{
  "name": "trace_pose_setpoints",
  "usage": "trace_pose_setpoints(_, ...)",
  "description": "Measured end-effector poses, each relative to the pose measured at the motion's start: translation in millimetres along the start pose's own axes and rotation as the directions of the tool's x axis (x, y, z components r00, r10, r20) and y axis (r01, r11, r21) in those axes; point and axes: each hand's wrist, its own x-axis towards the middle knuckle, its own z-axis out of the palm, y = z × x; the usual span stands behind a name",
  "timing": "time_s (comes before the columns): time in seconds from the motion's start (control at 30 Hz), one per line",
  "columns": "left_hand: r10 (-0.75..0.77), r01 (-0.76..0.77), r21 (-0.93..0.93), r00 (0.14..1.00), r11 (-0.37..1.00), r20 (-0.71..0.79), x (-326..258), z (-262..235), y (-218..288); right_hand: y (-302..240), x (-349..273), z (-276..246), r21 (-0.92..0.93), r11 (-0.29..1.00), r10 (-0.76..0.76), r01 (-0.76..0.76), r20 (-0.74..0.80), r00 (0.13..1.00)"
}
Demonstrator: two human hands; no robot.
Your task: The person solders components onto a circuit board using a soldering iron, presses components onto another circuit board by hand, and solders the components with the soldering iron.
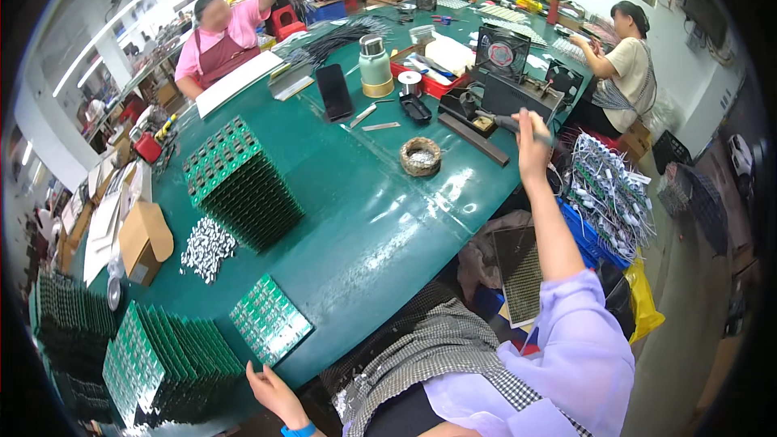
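My right hand (532, 142) is closed around the dark handle of a soldering iron (507, 122), whose tip end is at the small stand (483, 123) on the right. Low at the left, my left hand (275, 396) has its fingers apart and holds nothing. It lies by the near corner of a flat green circuit board panel (269, 320); whether a fingertip touches it I cannot tell. Beside that panel stands a row of upright green panels (174, 360). A tall stack of green panels (239, 186) and a heap of small silvery-white parts (208, 249) lie farther off.
A ring-shaped holder (421, 157), a dark bar (473, 139), a phone (333, 91), a green flask (375, 65) and a red tray (437, 73) sit on the green table (364, 218). A fan (503, 50) stands behind the iron's stand. Wired parts (607, 190) fill a blue crate at right. Several people work around.
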Motion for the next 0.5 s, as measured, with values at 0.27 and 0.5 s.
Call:
trace_pose_setpoints(0.27, 0.063, -0.047, 0.198, 0.995, 0.979, -0.076, -24, -33, 14, 78, 109, 72, -0.338, 0.940, 0.020, -0.041, -0.067, 0.998)
trace_pose_setpoints(0.5, 0.007, 0.002, -0.119, 0.997, 0.993, 0.078, -30, -50, 13, 108, 95, 121, 0.377, 0.647, 0.532, -0.663, 0.400, 0.746)
